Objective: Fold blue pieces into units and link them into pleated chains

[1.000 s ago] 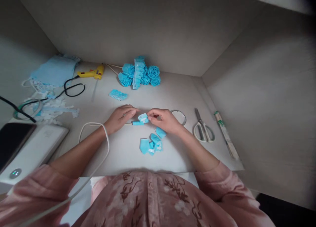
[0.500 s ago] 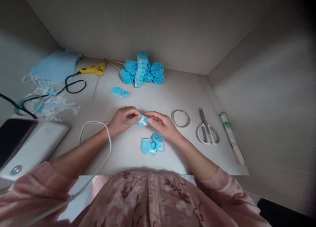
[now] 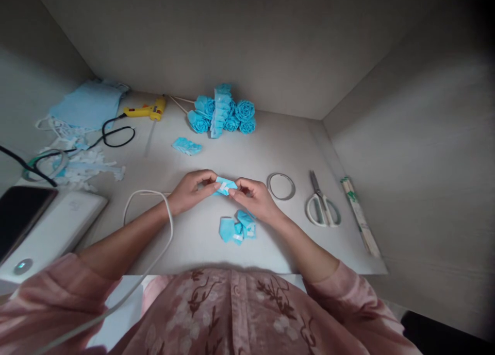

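Between my two hands is a small piece of blue mask fabric (image 3: 226, 185) with white strips on its face. My left hand (image 3: 195, 189) pinches its left end between thumb and fingers. Its right end is pinched by my right hand (image 3: 255, 198). Just below, several blue fabric pieces (image 3: 227, 229) lie in a loose cluster on the table. A flat folded blue piece (image 3: 187, 146) rests farther back. Behind it is a bunch of blue fabric roses (image 3: 245, 110) on thin sticks, with a pleated blue strip (image 3: 221, 113) lying across them.
A yellow glue gun (image 3: 146, 110) with a black cord lies near blue face masks (image 3: 87, 105) and white scraps (image 3: 91, 169). A wire coil (image 3: 281, 186), scissors (image 3: 322, 203) and a bundle of sticks (image 3: 360, 216) are at right. A white power bank (image 3: 58, 229) and white cable (image 3: 172, 226) are at left.
My right fingers have drawn back and curled at the right end, so more of the blue fabric piece shows. My left hand stays almost where it was.
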A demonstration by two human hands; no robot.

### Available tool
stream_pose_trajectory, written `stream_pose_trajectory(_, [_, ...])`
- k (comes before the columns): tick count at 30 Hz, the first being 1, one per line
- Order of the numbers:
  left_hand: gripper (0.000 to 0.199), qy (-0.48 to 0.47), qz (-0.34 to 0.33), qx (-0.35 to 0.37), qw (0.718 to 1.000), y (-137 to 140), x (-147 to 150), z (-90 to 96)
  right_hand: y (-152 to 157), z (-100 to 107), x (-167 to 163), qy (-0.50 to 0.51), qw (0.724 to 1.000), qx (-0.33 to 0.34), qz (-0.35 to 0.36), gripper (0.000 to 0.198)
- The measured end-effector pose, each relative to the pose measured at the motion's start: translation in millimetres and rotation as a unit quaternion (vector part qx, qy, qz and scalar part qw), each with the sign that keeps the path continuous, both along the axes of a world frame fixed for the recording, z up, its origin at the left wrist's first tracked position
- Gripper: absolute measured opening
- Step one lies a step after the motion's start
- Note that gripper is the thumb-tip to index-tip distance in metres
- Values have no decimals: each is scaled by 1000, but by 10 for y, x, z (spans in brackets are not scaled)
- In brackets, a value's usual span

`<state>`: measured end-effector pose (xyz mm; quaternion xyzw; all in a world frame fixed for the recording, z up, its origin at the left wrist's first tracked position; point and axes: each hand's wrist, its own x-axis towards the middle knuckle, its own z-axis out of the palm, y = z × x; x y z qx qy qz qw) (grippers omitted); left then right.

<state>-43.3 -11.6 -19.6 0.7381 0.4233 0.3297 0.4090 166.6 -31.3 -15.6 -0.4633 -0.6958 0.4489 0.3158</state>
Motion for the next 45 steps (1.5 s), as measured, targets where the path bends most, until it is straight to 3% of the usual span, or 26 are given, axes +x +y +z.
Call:
stream_pose_trajectory(4, [29, 5, 6, -10, 1000, -9, 8, -15, 7, -5, 2, 21, 1000, -15, -6, 30])
stream_pose_trajectory(12, [32, -75, 16, -60, 995, 22, -20, -68, 57, -12, 48, 120, 988, -98, -14, 30])
stream_pose_trajectory(17, [32, -81, 22, -60, 995, 29, -23, -118, 74, -20, 41, 147, 984, -98, -21, 35])
stream_pose_trajectory(25, [31, -61, 25, -53, 996, 21, 14, -120, 76, -95, 43, 111, 991, -78, -2, 32])
stream_pose_trajectory(28, [26, -68, 70, -24, 995, 11, 34, -87, 79, -111, 40, 100, 993, -57, -18, 32])
stream_pose_trajectory(31, [21, -31, 135, 82, 987, -28, 55, -17, 69, -110, 27, 99, 993, -42, -47, 31])
stream_pose_trajectory(35, [23, 72, 78, 222, 969, -93, 91, 50, 38, -88, -8, 116, 991, -26, -67, 28])
stream_pose_trajectory(37, [22, 98, 55, 237, 965, -104, 111, 41, 21, -78, -26, 116, 991, -20, -71, 28])
stream_pose_trajectory(45, [16, 121, 79, 222, 964, -82, 146, -53, -18, -88, -64, 87, 994, 12, -68, 21])
